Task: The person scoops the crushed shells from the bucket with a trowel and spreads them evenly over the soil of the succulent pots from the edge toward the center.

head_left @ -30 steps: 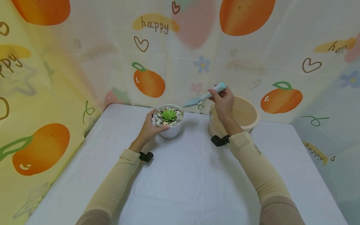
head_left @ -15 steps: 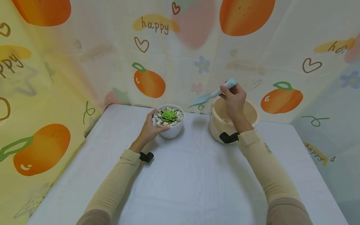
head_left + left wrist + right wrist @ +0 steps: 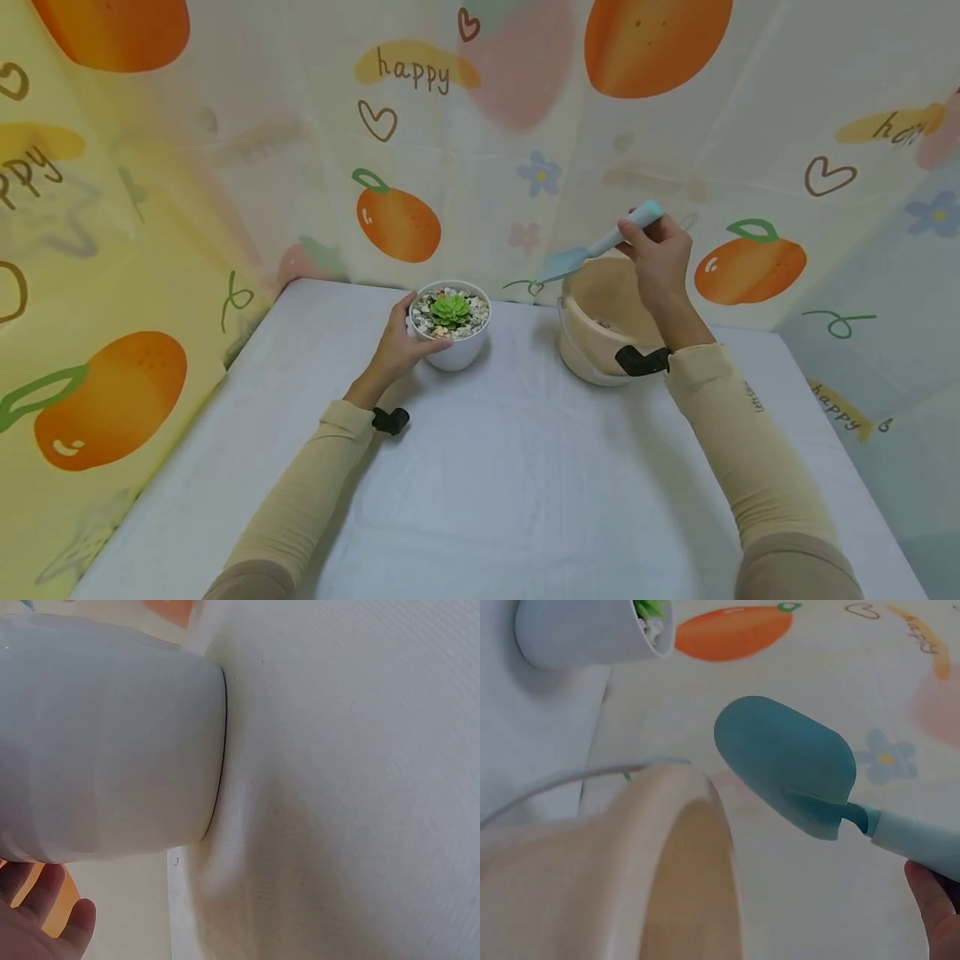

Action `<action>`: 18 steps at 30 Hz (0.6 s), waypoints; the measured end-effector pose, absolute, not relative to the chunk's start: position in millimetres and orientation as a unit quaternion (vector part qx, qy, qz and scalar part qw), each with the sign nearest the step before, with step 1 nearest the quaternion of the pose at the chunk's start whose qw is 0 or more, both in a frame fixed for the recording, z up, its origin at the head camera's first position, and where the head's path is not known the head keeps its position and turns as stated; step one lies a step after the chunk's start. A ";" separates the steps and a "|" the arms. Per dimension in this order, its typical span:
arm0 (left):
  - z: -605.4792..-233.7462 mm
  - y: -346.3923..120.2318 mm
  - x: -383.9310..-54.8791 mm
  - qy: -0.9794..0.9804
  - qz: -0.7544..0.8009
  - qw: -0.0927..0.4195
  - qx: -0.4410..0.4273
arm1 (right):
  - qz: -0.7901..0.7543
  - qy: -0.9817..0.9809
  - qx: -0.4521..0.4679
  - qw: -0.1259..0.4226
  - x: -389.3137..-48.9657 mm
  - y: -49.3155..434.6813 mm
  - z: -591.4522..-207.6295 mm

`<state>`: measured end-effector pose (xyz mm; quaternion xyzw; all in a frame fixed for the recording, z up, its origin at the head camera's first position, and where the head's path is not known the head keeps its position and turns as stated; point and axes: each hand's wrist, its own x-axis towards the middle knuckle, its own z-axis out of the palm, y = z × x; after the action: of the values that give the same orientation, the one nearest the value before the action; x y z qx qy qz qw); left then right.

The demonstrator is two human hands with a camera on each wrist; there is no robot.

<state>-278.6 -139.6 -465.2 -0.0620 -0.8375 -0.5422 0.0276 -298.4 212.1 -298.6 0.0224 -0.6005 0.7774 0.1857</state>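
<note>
A white pot (image 3: pixel 456 357) holds a green succulent (image 3: pixel 451 309) ringed by pale pebbles (image 3: pixel 477 315). My left hand (image 3: pixel 397 343) grips this pot from its left side, thumb across the front and fingers behind. In the left wrist view the pot (image 3: pixel 112 742) stands on the cloth. My right hand (image 3: pixel 663 271) holds a blue garden trowel (image 3: pixel 566 264) by its pale handle, above a beige bucket (image 3: pixel 592 350). The trowel's blade slants down to the left, over the bucket's left rim. Seen from the right wrist, the blade (image 3: pixel 787 761) carries nothing visible.
Some small bits, too small to identify, lie inside the bucket. Its thin handle (image 3: pixel 577 776) hangs down on the outside. A white cloth (image 3: pixel 480 483) covers the table, and a printed curtain (image 3: pixel 300 192) rises behind its back edge.
My right hand has moved right and slightly up with the trowel, from near the pot to over the bucket. The left hand and the pot have stayed in place.
</note>
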 end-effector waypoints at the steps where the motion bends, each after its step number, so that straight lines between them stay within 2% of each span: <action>1: -465.8 -139.6 -278.3 -0.837 -0.542 0.027 -0.062 | 0.774 -0.605 0.020 0.188 -298.0 214.7 -297.8; 18: -468.9 -140.6 -280.1 -0.837 -0.543 0.030 -0.065 | 0.759 -0.612 -0.004 0.221 -299.2 256.3 -287.5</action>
<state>-280.1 -140.6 -468.9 -0.0646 -0.8370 -0.5425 0.0296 -299.2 256.3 -287.5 -0.0043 -0.6120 0.7593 0.2209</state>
